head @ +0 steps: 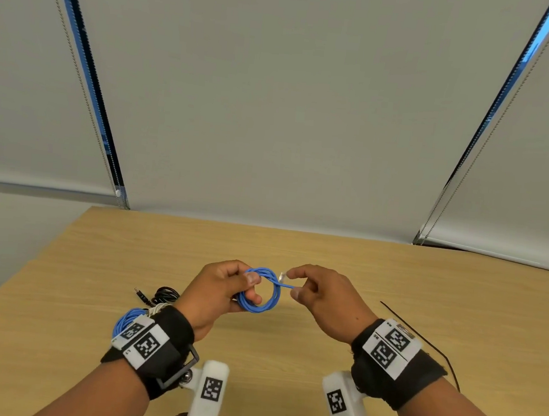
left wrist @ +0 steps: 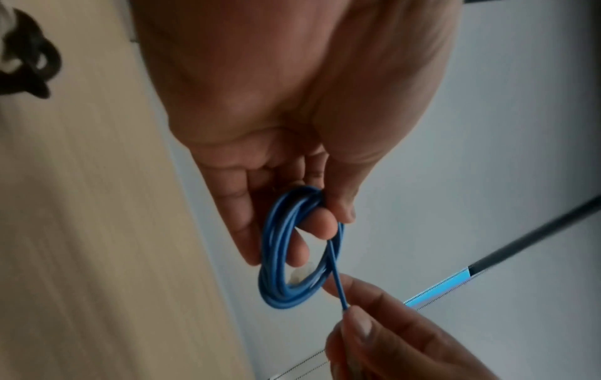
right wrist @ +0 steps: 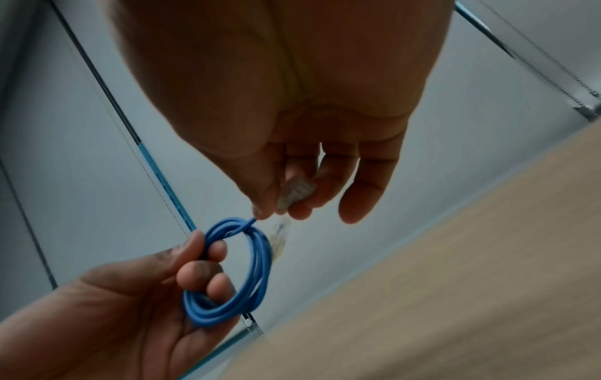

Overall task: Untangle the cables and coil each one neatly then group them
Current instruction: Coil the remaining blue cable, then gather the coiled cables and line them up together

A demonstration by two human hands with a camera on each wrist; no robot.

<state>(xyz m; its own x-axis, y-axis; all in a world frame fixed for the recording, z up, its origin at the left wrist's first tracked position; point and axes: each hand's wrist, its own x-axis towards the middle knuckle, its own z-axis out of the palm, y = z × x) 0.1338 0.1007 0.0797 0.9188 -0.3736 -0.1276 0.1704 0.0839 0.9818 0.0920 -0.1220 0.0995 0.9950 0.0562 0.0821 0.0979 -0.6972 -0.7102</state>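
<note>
Blue cable [head: 260, 293], wound into a small tight ring of several turns, sits above the middle of the wooden worktop [head: 328, 260], held off the surface. The left hand [head: 221, 290] has its thumb and curled fingers round the near side of the ring, two fingertips poking through its centre. The right hand [head: 318, 296] pinches the short free tail beside its clear plug [right wrist: 294, 191], thumb against forefinger, the other fingers loosely bent. The tail appears to pass across the turns, so the step in hand looks like wrapping or tucking the end to lock the coil.

At the near left of the worktop, partly hidden behind the left wrist, lie another blue coil [head: 128, 319], a whitish cable [head: 156, 307] and a dark cable [head: 166, 294] with its plug sticking out. They lie close together, so most of the work seems done. What remains, by my reading, is securing this end and laying the ring with the others.
</note>
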